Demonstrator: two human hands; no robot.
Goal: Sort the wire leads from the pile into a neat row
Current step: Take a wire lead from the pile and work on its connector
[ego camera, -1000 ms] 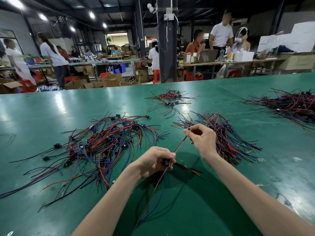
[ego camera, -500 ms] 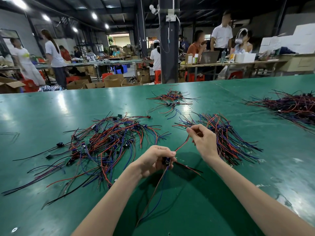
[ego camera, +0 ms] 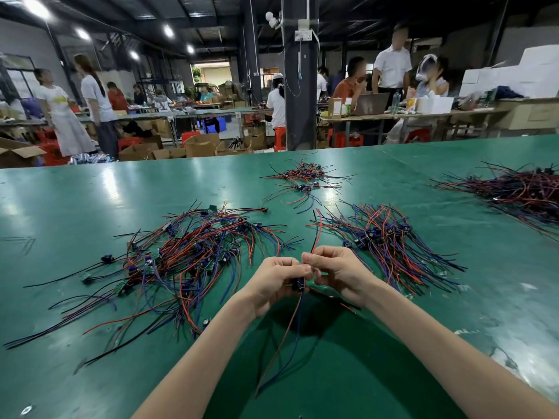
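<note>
At the lower centre of the frame the person's 2 hands meet just above the green table point(ego camera: 90, 207). The left hand point(ego camera: 276, 279) is closed around the small dark component of 1 wire lead point(ego camera: 298, 284), whose brown and blue wires hang down toward the bottom edge. The right hand point(ego camera: 338, 272) pinches the lead's red wire, which rises from between its fingers toward the frame's middle. Holding the body in 1 hand and a wire in the other probably lets the person straighten the lead before setting it down.

The tangled pile point(ego camera: 187, 255) sprawls at centre left, wires crossing in every direction. Just right of the hands lies the sorted row point(ego camera: 390, 240), its dark components lined up side by side and wires fanning out both ways, close enough for a short reach. A smaller cluster point(ego camera: 304, 179) sits above centre, and another heap point(ego camera: 520, 189) lies at the right edge. Much of the pile looks unsorted.
</note>
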